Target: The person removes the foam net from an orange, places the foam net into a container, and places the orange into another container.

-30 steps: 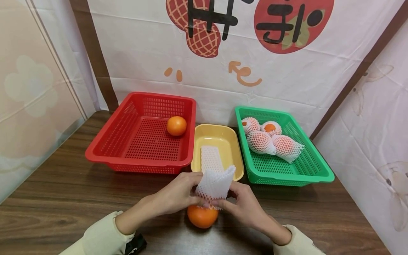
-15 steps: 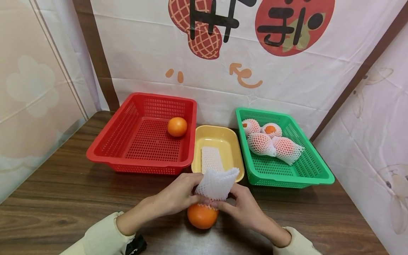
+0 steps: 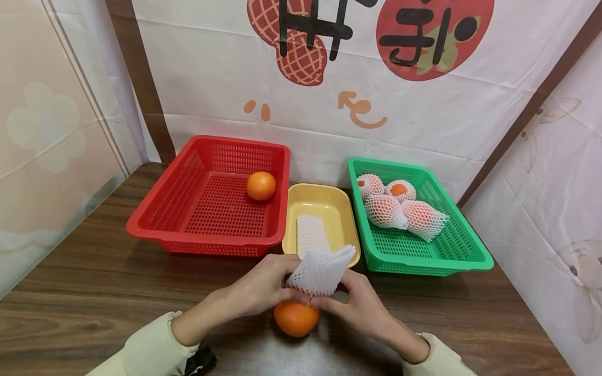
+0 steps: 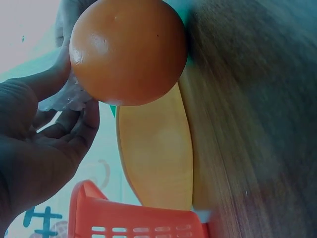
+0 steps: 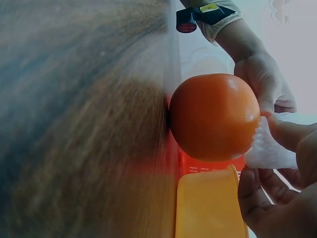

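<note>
A bare orange (image 3: 296, 319) rests on the wooden table in front of me. Over its top, a white foam net sleeve (image 3: 321, 272) stands up with its upper end flaring to the right. My left hand (image 3: 269, 284) pinches the sleeve's lower end from the left, while my right hand (image 3: 363, 300) pinches it from the right. Both thumbs meet at the near side, by the orange's upper edge. From the right wrist view, the sleeve's rim (image 5: 267, 146) sits close against the orange (image 5: 214, 116). Some fingers are hidden behind the sleeve in the head view.
A red basket (image 3: 136, 222) at back left holds one bare orange (image 3: 261, 186). Beside it, a yellow tray (image 3: 345, 224) contains flat foam net sleeves (image 3: 311, 232). The green basket (image 3: 470, 256) on the right holds several net-wrapped fruits (image 3: 384, 210). A printed cloth (image 3: 310, 136) hangs behind.
The orange has shifted slightly left under the sleeve. The sleeve's zigzag lower edge, visible on the orange before, is now hidden at the thumbs. Both hands stay nearly in place.
</note>
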Tool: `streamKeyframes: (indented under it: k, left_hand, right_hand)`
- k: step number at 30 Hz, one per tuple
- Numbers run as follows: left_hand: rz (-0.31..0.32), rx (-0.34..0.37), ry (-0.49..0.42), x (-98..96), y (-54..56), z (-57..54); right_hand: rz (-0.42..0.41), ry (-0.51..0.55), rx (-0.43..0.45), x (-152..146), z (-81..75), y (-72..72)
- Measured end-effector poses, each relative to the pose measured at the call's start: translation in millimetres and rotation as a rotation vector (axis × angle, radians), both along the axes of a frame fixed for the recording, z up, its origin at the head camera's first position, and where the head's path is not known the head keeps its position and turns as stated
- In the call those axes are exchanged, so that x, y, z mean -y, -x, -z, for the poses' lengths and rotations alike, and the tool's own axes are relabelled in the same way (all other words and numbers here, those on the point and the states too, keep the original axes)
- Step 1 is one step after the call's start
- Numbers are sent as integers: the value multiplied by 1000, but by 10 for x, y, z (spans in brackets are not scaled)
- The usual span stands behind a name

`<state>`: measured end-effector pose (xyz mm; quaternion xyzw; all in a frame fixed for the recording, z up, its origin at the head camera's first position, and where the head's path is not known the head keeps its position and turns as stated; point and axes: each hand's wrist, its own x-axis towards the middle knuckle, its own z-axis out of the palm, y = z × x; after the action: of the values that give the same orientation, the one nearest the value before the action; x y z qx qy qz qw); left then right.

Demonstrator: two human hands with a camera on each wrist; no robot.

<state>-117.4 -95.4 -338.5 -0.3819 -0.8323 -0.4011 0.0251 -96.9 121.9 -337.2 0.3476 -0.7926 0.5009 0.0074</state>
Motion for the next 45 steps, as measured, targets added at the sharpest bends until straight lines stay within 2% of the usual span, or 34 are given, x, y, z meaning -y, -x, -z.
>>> streamKeyframes:
  k: [8,13,17,20,25,30,36,40,45]
  left_hand:
    - [-36,48,-19,2,3,-4]
    - [-38,69,-19,5,6,5]
    - [-26,97,23,1,12,25]
    - [-22,120,69,-1,10,38]
    - [-16,176,139,9,-27,51]
    - [9,185,205,7,-60,67]
    - [42,200,265,-10,-48,52]
    - [63,207,271,-10,-51,42]
    - [82,155,263,2,-61,37]
  right_hand:
    - [17,11,14,8,-1,4]
    - [26,2,20,-16,93,48]
    - [61,-1,65,-67,199,117]
    - [78,1,110,-99,208,148]
    - [122,23,134,-148,164,188]
    - [171,50,125,-201,99,228]
    - [216,18,142,-300,-8,311]
    - [233,-8,134,-354,-82,380]
    - [254,-64,89,-343,-145,468]
